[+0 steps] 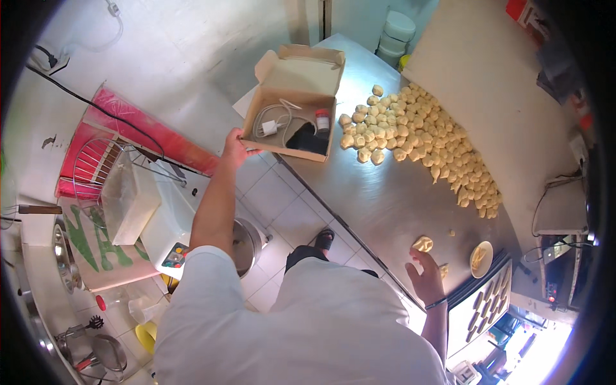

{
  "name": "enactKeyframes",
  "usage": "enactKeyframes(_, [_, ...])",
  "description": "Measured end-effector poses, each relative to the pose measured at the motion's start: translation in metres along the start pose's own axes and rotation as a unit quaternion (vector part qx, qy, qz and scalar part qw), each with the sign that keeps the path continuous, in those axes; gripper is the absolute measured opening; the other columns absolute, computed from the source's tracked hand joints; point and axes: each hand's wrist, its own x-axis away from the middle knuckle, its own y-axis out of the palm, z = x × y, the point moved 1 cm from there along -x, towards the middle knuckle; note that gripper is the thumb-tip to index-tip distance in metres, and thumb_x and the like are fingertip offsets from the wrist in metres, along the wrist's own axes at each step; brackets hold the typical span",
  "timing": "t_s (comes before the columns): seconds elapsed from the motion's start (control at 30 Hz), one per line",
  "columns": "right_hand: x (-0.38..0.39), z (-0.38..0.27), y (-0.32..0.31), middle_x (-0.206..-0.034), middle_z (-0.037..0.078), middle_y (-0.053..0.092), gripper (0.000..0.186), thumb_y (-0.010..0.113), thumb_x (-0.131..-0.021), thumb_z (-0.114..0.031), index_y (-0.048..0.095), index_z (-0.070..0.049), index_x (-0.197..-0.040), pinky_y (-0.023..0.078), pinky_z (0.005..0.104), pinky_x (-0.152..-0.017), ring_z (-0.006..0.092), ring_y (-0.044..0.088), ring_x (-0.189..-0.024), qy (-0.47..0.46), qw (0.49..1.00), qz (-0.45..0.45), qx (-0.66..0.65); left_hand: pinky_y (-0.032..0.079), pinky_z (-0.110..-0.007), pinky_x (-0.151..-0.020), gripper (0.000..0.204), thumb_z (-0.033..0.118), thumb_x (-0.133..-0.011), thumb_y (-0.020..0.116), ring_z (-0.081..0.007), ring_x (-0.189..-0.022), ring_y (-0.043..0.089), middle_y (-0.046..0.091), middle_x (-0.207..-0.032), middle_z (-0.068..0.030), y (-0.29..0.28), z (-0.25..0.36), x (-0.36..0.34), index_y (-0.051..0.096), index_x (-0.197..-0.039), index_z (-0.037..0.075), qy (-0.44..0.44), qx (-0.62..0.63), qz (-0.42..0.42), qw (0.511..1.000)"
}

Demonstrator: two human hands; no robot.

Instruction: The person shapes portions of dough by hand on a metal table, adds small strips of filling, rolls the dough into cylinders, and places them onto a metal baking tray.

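My left hand grips the near left corner of an open cardboard box on the metal table. Inside the box lie a white charger with its cable, a dark pouch-like item and a small jar with a red part. My right hand is over the table's near right part, fingers apart. By its fingertips lies a piece of dough; whether they touch is unclear. Another dough bit is partly hidden behind this hand.
Many dough balls cover the far right of the metal table. A bowl with yellowish strips stands near a tray of elongated pieces. At left are a mixer with a wire guard and a metal bowl. White buckets stand behind.
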Motion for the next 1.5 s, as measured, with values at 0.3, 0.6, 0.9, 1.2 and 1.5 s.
enactKeyframes(0.3, [0.054,0.046,0.028,-0.123,0.015,0.071,0.033,0.068,-0.095,-0.013,0.069,-0.004,-0.127,0.056,0.0403,-0.095,0.0277,0.070,-0.110,0.125,0.991,0.002,-0.047,0.054,-0.055,-0.097,0.080,0.066,-0.101,0.050,-0.0363,-0.141,0.045,0.035,-0.160,-0.0176,-0.008,-0.071,0.037,0.039,-0.156,0.010,0.089,-0.087,0.218,0.968])
enactKeyframes(0.6, [0.046,0.051,0.041,-0.120,0.016,0.072,0.031,0.066,-0.096,-0.009,0.070,-0.004,-0.127,0.057,0.0396,-0.097,0.0280,0.071,-0.110,0.096,0.992,-0.009,-0.082,0.057,-0.048,-0.093,0.080,0.059,-0.103,0.053,-0.0323,-0.109,0.066,0.057,-0.140,-0.0197,0.095,-0.098,0.059,0.039,-0.152,-0.002,0.050,-0.017,0.117,0.992])
enactKeyframes(0.9, [0.062,0.080,0.047,-0.117,0.014,0.073,0.032,0.066,-0.097,-0.011,0.069,-0.004,-0.129,0.055,0.0379,-0.094,0.0240,0.071,-0.106,0.127,0.988,0.005,-0.084,0.057,-0.043,-0.087,0.068,0.051,-0.103,0.057,-0.0291,-0.104,0.067,0.062,-0.132,-0.0168,0.090,-0.143,0.097,0.047,-0.146,-0.001,0.004,-0.033,0.113,0.993])
enactKeyframes(1.2, [0.069,0.088,0.065,-0.116,0.014,0.074,0.033,0.069,-0.096,-0.012,0.069,-0.006,-0.129,0.056,0.0387,-0.090,0.0252,0.072,-0.102,0.126,0.987,-0.022,-0.101,0.057,-0.033,-0.074,0.038,0.030,-0.101,0.067,-0.0191,-0.082,0.068,0.073,-0.105,-0.0096,0.102,-0.128,0.115,0.068,-0.122,-0.001,0.111,-0.200,0.139,0.963])
enactKeyframes(1.5, [0.067,0.080,0.053,-0.118,0.016,0.075,0.036,0.069,-0.095,-0.013,0.068,-0.003,-0.130,0.056,0.0387,-0.091,0.0264,0.072,-0.105,0.148,0.984,-0.032,-0.091,0.055,-0.039,-0.095,0.044,0.034,-0.091,0.076,-0.0289,-0.108,0.072,0.076,-0.115,-0.0146,0.116,0.019,0.009,0.072,-0.123,0.004,0.291,-0.584,0.130,0.747])
